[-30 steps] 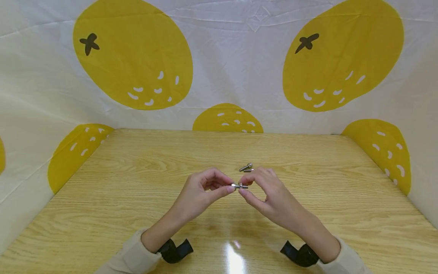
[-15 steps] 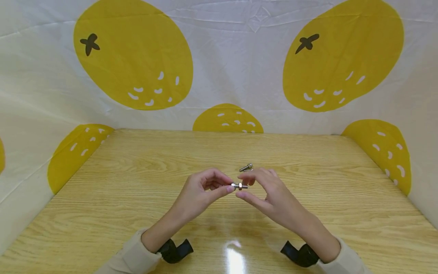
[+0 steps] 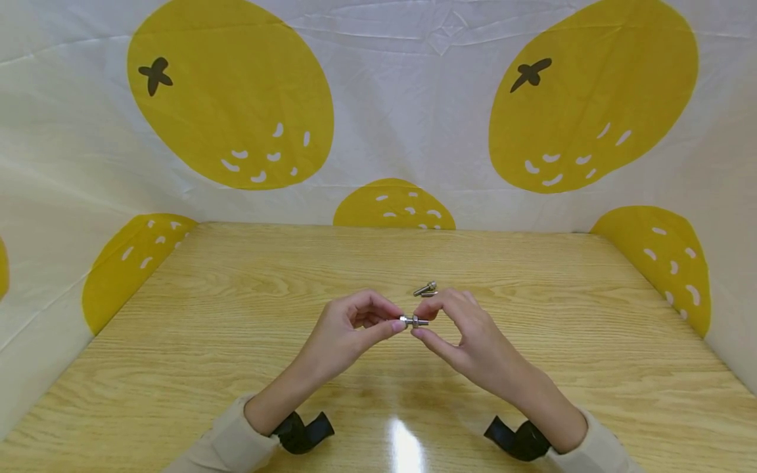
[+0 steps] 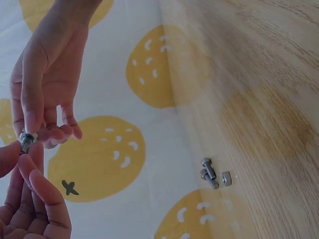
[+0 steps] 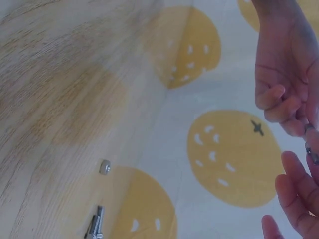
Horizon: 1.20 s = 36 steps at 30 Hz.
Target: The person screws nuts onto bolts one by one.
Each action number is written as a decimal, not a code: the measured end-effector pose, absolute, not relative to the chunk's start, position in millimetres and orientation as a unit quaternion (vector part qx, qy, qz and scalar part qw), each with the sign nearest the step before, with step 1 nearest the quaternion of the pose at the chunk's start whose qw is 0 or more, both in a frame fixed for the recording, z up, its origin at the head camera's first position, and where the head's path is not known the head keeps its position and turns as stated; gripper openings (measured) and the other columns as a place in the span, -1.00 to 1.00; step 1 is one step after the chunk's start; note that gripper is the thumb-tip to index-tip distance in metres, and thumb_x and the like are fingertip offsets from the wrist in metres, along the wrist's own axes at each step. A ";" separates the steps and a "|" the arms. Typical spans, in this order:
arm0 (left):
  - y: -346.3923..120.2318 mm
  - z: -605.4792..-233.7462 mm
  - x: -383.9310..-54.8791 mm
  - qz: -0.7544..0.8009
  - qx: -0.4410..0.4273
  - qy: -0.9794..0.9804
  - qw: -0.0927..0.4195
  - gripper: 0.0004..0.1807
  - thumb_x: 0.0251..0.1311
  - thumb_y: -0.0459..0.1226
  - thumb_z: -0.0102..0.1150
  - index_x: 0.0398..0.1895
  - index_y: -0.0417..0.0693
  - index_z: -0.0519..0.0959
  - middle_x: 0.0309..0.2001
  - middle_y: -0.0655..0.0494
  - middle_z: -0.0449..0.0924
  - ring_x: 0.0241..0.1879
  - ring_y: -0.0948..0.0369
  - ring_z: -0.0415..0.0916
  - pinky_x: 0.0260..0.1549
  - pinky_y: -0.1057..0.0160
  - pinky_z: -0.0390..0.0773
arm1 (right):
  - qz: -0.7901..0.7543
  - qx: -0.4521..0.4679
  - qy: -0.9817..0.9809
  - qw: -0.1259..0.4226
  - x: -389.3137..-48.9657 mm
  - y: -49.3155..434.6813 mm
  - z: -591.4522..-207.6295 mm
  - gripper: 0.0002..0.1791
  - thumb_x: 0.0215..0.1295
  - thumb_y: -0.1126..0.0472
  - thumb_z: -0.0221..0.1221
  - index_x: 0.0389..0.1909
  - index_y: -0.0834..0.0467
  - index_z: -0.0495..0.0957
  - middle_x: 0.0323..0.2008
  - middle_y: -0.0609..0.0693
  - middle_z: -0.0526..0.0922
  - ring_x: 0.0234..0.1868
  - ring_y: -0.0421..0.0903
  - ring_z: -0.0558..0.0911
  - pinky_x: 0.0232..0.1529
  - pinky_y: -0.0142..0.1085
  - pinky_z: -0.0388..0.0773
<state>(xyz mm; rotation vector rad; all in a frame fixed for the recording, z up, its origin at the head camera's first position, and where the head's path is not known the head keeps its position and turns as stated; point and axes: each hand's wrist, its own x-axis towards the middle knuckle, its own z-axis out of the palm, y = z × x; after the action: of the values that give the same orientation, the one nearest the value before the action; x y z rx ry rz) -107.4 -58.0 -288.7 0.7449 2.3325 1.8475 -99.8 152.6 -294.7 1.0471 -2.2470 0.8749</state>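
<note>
Between the thumb and fingers of my left hand [image 3: 351,325] is the head end of a silver bolt [image 3: 409,320], held level above the table. A hex nut [image 3: 416,320] sits around its shank, and the shank's end sticks out to the right. My right hand [image 3: 470,332] pinches this nut with thumb and forefinger. In the left wrist view the bolt [image 4: 26,142] shows small between both hands, partly covered by fingertips. Beyond the hands, two loose bolts [image 3: 424,289] lie on the table. A loose nut [image 4: 227,178] rests beside them in the left wrist view.
The wood-grain table [image 3: 236,276] is bordered at the back and sides by a white cloth [image 3: 408,118] with yellow fruit prints. Black straps [image 3: 304,433] are around both wrists, by the beige sleeves.
Half a second ago my right thumb and forefinger were spread off the nut; now they pinch it again, as at one second ago. My left hand keeps its place on the bolt.
</note>
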 end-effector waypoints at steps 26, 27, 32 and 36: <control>-57.9 -288.7 -107.4 0.606 0.244 0.756 0.040 -0.84 0.13 -0.20 0.26 -0.25 -0.02 0.59 -0.29 0.09 0.64 -0.35 0.18 0.58 -0.38 0.32 0.54 | 0.312 0.385 -0.835 0.240 -98.0 151.7 -294.1 -0.66 0.11 0.26 0.30 -0.09 0.08 0.47 -0.20 -0.18 0.54 -0.18 -0.23 0.42 -0.16 -0.30 0.38; -57.9 -288.7 -107.3 0.605 0.245 0.756 0.040 -0.84 0.13 -0.20 0.26 -0.25 -0.02 0.59 -0.29 0.09 0.64 -0.35 0.19 0.58 -0.38 0.32 0.54 | 0.310 0.392 -0.831 0.246 -98.4 151.3 -293.8 -0.68 0.11 0.27 0.29 -0.11 0.09 0.47 -0.20 -0.17 0.54 -0.19 -0.23 0.42 -0.15 -0.31 0.37; -57.5 -288.9 -107.3 0.602 0.248 0.758 0.038 -0.84 0.13 -0.20 0.26 -0.25 -0.02 0.59 -0.30 0.09 0.65 -0.36 0.23 0.58 -0.38 0.31 0.55 | 0.305 0.394 -0.828 0.256 -98.3 150.5 -293.2 -0.76 0.16 0.25 0.26 -0.15 0.07 0.49 -0.23 -0.18 0.55 -0.20 -0.23 0.42 -0.16 -0.32 0.35; -57.7 -289.1 -107.3 0.603 0.247 0.758 0.040 -0.84 0.13 -0.20 0.26 -0.25 -0.02 0.59 -0.30 0.08 0.64 -0.36 0.21 0.58 -0.38 0.31 0.55 | 0.308 0.388 -0.831 0.255 -98.6 151.0 -294.0 -0.78 0.17 0.24 0.25 -0.16 0.06 0.51 -0.23 -0.19 0.56 -0.19 -0.23 0.42 -0.16 -0.30 0.36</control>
<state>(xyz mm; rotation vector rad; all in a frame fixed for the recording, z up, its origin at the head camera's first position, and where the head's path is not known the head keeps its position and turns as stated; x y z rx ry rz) -107.3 -57.7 -289.1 0.7572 2.3213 1.8464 -98.6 151.0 -294.0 1.0538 -2.2565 0.8354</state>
